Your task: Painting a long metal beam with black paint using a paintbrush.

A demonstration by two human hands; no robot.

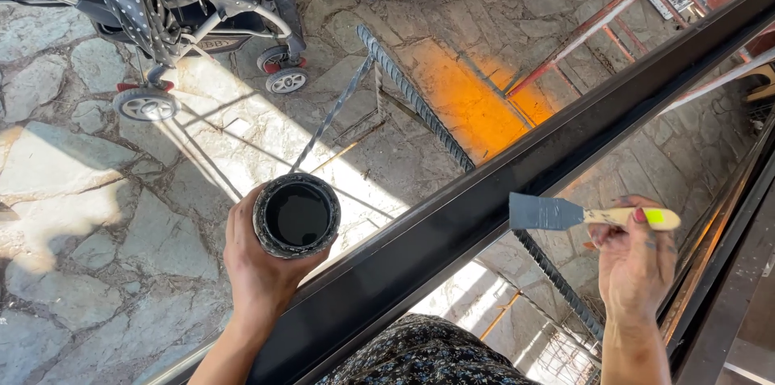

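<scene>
stone paving (97,215), black beam (484,199) – outdoors; pram (161,6) nr

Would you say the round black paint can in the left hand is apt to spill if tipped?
Probably: the round black paint can is open and looks filled with dark liquid. Its paint-smeared rim may be slippery, though the left hand wraps it from below.

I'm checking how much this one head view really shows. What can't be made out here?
- Paint level in the can: the inside is uniformly dark; the left hand covers its lower wall.
- Brush handle middle: hidden by the right hand fingers.
- Black beam: both ends cut off by the frame edges.
- Stroller: top cut off by the upper edge.
</scene>
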